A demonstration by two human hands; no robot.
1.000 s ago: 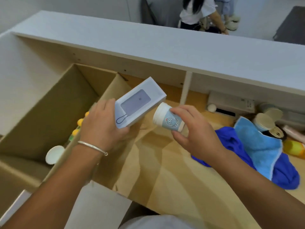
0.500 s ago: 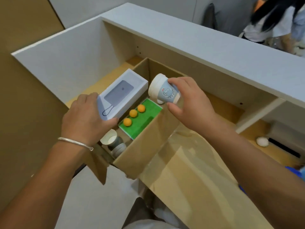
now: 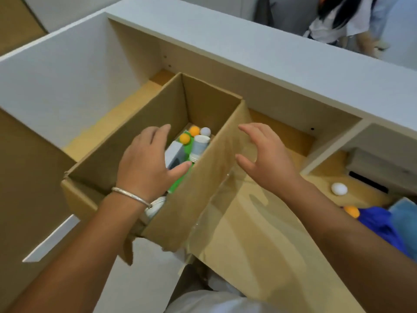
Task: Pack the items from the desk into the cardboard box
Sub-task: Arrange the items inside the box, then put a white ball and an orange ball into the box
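I see a white partition ledge (image 3: 259, 55) running across the far side. Beyond it, a person in a white top (image 3: 334, 21), partly cropped. A pale grey device (image 3: 381, 168) sits in the right-hand cubby.

The cardboard box (image 3: 140, 123) in front of me is plain brown corrugated board, matt and a little rough. My desk (image 3: 259, 256) is pale wood-look laminate, smooth and glossy enough to throw reflections. On my left wrist sits a thin bracelet (image 3: 130, 195) of shiny silver metal. Inside the box, the cup (image 3: 199, 146) looks like matt paper, and the orange balls (image 3: 185, 138) look like smooth plastic. The blue cloth (image 3: 379, 224) is soft fabric.
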